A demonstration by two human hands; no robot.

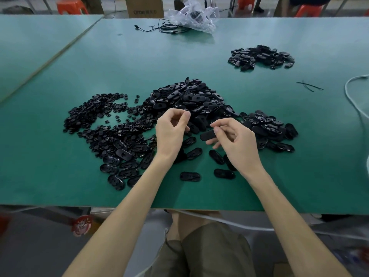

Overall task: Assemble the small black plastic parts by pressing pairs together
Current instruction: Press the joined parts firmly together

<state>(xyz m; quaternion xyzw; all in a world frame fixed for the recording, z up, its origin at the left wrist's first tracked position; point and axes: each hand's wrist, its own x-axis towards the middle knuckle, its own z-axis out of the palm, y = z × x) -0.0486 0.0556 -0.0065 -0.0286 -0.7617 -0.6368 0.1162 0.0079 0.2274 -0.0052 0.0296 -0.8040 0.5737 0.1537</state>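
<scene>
My right hand [233,140] pinches a black oval shell [207,136] between thumb and fingers, just above the green table [259,156]. To its left, my left hand [171,128] is raised with thumb and forefinger pressed together at about the height of the big pile; whatever it pinches is too small to make out. A large heap of oval shells [187,98] lies right behind both hands. Left of it spreads a heap of small round black parts [99,120]. Loose oval shells [189,176] lie under and in front of my wrists.
A second heap of oval shells [269,128] sits to the right of my right hand, and another pile [261,56] lies at the far right. A clear plastic bag [193,15] and black cables [169,29] are at the back edge. A white cord [355,104] runs along the right side.
</scene>
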